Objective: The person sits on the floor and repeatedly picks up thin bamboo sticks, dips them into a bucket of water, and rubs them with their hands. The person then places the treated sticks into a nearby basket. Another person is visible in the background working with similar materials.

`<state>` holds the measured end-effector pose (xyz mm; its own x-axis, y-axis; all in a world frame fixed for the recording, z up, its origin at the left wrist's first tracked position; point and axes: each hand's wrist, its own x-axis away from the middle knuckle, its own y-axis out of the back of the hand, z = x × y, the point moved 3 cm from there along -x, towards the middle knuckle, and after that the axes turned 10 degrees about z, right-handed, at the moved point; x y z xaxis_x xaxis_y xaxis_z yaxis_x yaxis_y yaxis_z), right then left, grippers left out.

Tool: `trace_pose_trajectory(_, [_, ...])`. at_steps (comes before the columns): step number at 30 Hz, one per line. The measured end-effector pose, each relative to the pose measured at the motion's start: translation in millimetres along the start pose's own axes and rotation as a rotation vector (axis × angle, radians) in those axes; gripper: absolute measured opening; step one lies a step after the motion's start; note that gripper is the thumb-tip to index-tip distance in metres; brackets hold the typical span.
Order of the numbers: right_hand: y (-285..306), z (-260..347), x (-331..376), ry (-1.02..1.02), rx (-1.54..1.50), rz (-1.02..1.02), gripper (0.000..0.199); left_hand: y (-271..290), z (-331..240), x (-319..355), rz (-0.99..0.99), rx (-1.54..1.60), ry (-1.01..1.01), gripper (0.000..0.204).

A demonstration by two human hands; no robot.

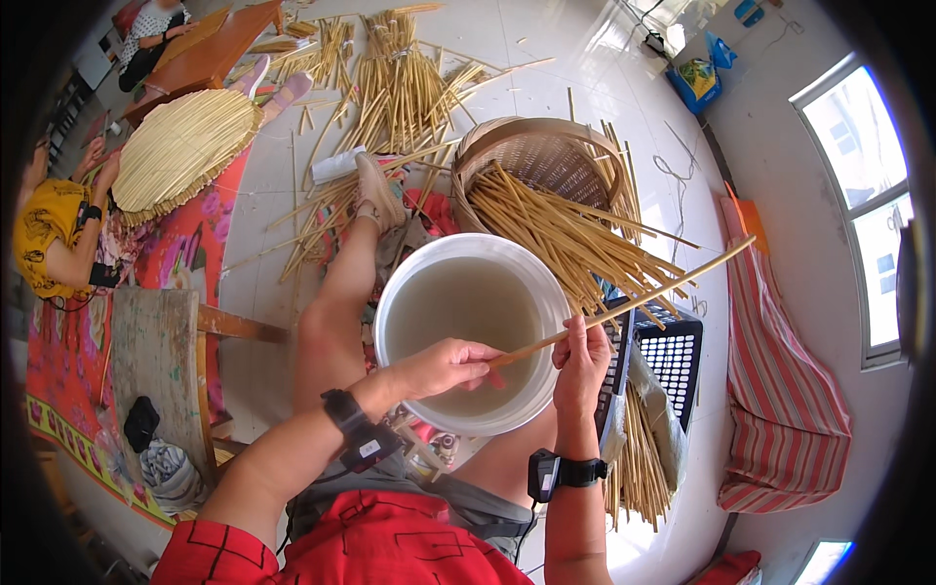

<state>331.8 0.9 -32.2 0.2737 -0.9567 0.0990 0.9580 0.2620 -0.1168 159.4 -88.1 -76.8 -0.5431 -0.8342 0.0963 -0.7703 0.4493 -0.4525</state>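
A long, thin, tan plant stalk [717,258] slants up to the right across the near side of a white bucket [384,304]. My left hand [444,369] pinches its lower left end above the bucket's opening. Over the bucket's right rim, my right hand [582,366] is closed around the stalk farther along, thumb and fingers together. Cloudy grey-brown water [458,302] fills much of the bucket, which stands between my legs. Just beyond it, a woven basket [478,146] lies tipped, with many similar stalks [556,219] spilling out toward me.
Black plastic crates [678,346] and a bundle of stalks [639,468] are at my right. More stalks [395,88] lie on the tiled floor ahead. At left, a wooden bench [156,361] stands near a seated person in yellow [58,234] holding a round straw mat [180,151].
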Motion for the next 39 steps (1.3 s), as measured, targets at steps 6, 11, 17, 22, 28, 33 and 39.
trace_pose_trajectory(6, [-11, -12, 5, -0.012, 0.000, 0.057, 0.022, 7, 19, -7, -0.312, -0.141, 0.070, 0.021])
trace_pose_trajectory(11, [-18, -14, 6, 0.004, 0.008, 0.040, 0.021, 3, 15, -12, -0.281, -0.232, 0.022, 0.020])
trace_pose_trajectory(17, [-24, -14, 10, 0.001, -0.014, 0.090, 0.015, -5, 0, -22, -0.377, -0.181, -0.259, 0.022])
trace_pose_trajectory(22, [-30, -13, 12, -0.017, 0.008, 0.124, 0.018, -1, 0, -25, -0.419, -0.444, 0.048, 0.025])
trace_pose_trajectory(28, [-2, 22, 0, 0.046, 0.011, -0.082, 0.023, 5, 3, -20, -0.216, -0.242, -0.070, 0.022])
trace_pose_trajectory(33, [12, 27, -2, 0.153, -0.004, -0.088, 0.022, 7, -6, -15, -0.125, -0.256, -0.088, 0.029])
trace_pose_trajectory(39, [-11, 15, 13, 0.124, 0.058, -0.044, 0.023, -2, -12, -34, -0.132, -0.296, -0.121, 0.025])
